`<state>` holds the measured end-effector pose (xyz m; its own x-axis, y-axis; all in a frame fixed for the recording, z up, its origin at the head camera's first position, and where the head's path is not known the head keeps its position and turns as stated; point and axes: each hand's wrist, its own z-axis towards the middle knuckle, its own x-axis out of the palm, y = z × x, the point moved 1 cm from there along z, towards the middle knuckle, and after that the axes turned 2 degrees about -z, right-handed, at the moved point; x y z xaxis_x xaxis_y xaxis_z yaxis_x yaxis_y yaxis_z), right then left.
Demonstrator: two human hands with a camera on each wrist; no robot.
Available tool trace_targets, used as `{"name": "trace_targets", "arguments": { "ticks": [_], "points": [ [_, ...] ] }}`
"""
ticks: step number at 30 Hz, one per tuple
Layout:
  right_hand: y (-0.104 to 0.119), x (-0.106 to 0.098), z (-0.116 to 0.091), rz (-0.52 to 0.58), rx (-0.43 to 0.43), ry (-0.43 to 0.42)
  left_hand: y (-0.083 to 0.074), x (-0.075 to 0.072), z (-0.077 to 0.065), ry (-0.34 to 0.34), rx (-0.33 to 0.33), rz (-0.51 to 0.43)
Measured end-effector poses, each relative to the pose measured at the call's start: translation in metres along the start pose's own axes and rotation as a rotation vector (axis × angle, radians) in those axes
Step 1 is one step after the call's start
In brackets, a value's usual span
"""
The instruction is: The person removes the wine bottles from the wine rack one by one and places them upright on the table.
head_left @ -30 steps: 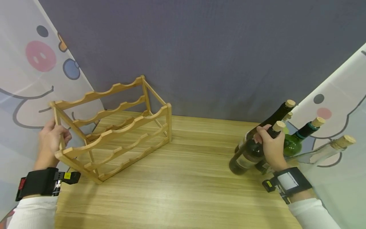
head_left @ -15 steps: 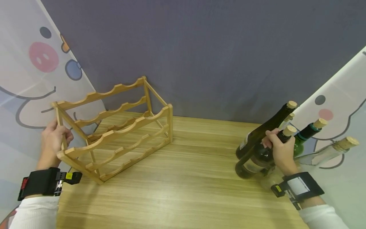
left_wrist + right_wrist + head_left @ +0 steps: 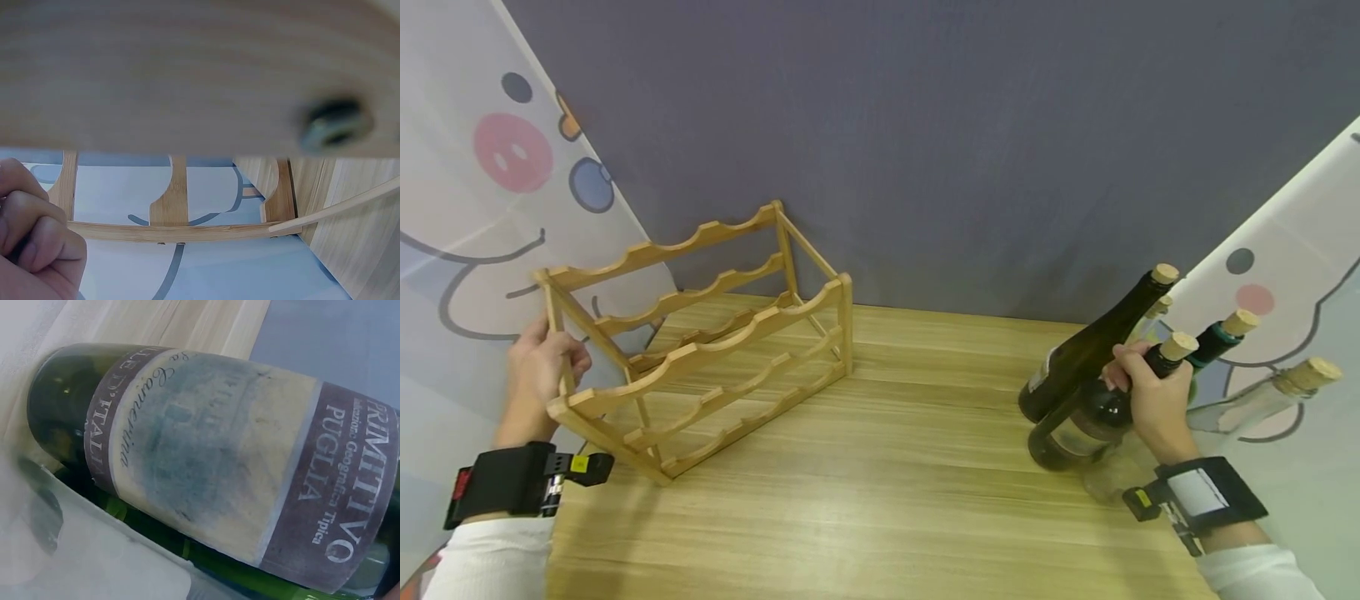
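Note:
At the left of the head view, my left hand (image 3: 546, 367) grips the end bar of a wooden wine rack (image 3: 700, 360). Its curled fingers (image 3: 47, 234) also show in the left wrist view, beside the rack's scalloped slats (image 3: 169, 203). At the right, my right hand (image 3: 1157, 400) holds a dark wine bottle (image 3: 1086, 425) by its corked neck. This bottle's cream and purple label (image 3: 212, 456) fills the right wrist view. A taller dark bottle (image 3: 1075, 358) stands just behind it, and a clear corked bottle (image 3: 1247, 408) is to the right of my hand.
A green bottle (image 3: 1217, 337) and a smaller clear bottle top (image 3: 1156, 310) show behind my right hand. The wooden table (image 3: 880, 467) runs between rack and bottles. A grey wall (image 3: 925, 158) closes the back, with cartoon-printed panels (image 3: 460, 275) at both sides.
My right hand and the bottle it holds have moved right, closer to the clear bottle, now covering more of the green one. The left hand and the rack have stayed in place.

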<state>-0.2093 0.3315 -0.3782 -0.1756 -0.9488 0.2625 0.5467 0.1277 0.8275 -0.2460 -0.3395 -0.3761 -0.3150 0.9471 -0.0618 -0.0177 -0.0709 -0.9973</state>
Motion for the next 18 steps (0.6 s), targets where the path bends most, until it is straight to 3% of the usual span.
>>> {"name": "trace_targets", "arguments": {
  "ticks": [8, 18],
  "points": [
    [0.0011, -0.0065, 0.0023, 0.006, -0.001, -0.062, 0.0019, -0.0018, -0.0001, 0.023, 0.011, -0.082],
    [0.0028, -0.0084, 0.0013, -0.069, 0.03, -0.114, 0.0025, -0.0016, 0.0003, 0.022, 0.002, -0.056]
  ]
}}
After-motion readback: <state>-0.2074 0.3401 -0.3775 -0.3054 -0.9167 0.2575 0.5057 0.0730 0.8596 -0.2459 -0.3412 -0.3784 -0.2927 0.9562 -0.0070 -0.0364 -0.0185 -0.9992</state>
